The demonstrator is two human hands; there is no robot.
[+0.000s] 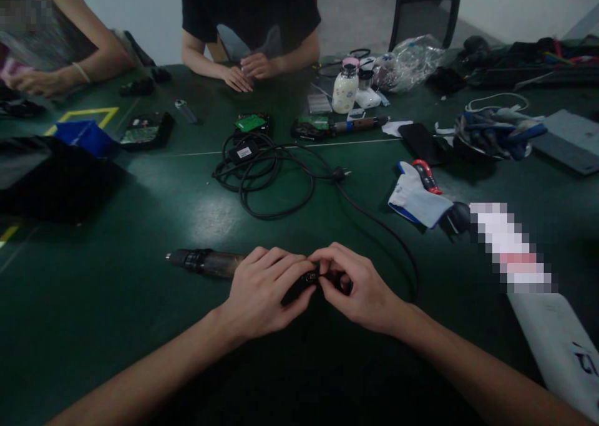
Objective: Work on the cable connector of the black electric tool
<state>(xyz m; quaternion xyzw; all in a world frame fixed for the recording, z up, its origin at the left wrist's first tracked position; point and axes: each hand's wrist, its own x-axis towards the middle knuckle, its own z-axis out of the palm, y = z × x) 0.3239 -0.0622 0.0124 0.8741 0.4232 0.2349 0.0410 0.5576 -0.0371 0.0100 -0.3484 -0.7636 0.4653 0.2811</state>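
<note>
A dark cylindrical device [218, 264] lies sideways before me, with a brown body and a narrow metal tip at its left end. My left hand [271, 289] is wrapped over its right part, fingers closed. Close against it, my right hand [358, 285] pinches at the black end of the device, where a small metallic spot shows between the hands. Whatever the right fingertips hold is mostly hidden. A black power cord [374, 217] runs down from the coil and passes out of sight behind my right wrist.
Beyond the hands lie the coiled cord's adapter [243, 153], its plug [340, 174] and opened housings with green boards [250, 123]. At right are a glove [418, 195], a red-black handle [427, 176], a phone [422, 144] and a white box [552, 338]. Co-workers sit opposite; one's hands [248, 70] rest there.
</note>
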